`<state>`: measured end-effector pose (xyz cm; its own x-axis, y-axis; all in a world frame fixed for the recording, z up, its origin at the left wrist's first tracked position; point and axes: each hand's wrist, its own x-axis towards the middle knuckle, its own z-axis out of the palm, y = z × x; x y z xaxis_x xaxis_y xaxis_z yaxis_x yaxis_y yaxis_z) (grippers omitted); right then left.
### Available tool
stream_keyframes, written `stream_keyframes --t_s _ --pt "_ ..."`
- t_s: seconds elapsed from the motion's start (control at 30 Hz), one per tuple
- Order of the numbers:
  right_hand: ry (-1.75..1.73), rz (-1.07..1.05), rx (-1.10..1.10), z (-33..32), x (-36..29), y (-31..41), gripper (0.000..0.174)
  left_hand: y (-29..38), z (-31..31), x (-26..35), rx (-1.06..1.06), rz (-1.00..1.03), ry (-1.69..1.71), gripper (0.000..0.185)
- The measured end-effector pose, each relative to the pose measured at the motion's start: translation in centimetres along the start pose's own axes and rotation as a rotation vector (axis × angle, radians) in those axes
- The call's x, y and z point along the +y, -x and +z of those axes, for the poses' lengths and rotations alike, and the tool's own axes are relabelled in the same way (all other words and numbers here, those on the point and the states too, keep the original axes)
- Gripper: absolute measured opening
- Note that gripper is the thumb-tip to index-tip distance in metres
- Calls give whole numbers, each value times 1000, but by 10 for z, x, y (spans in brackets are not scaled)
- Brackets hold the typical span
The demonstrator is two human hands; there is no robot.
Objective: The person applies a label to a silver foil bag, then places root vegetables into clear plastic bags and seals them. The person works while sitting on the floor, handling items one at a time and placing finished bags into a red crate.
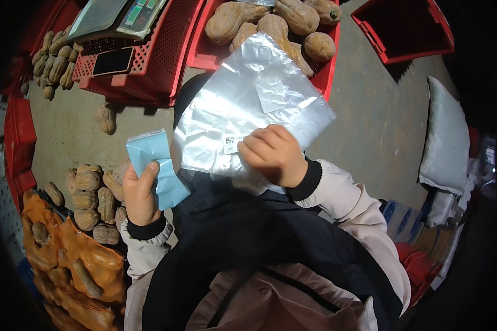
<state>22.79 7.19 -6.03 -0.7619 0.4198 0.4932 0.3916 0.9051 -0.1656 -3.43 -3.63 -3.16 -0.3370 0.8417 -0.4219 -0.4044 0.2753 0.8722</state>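
Observation:
My left hand [143, 192] grips a folded light-blue sheet [167, 178], its thumb pressed on the front. A stack of clear plastic bags [219, 111] lies over my lap and reaches toward the red crate of squashes. My right hand [273, 155] rests on the bags' near right part with its fingers curled; whether it pinches the plastic is hidden. A small white label [231, 144] bearing print sits beside those fingers.
Butternut-type squashes [273, 27] fill a red crate [333, 78]. A scale [136, 18] and a phone [113, 61] rest on an upturned red crate [153, 80]. More squashes [87, 200] lie on the floor by orange mesh sacks [78, 269]. A white sack [445, 136] is at right.

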Motion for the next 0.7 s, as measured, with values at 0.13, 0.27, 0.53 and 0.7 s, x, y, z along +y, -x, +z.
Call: stream_keyframes --t_s 0.13,0.27,0.53,0.7 --pt "-75 125 -310 -10 -20 12 33 7 -5 -3 3 31 11 24" --pt "-196 203 -281 -32 -28 28 27 12 -9 -8 1 -15 41 29" --pt "-237 220 -330 -22 -12 43 18 11 -5 -6 9 39 -12 31" --pt "-356 305 -254 -17 -4 40 16 16 -10 -2 -59 51 188 32"
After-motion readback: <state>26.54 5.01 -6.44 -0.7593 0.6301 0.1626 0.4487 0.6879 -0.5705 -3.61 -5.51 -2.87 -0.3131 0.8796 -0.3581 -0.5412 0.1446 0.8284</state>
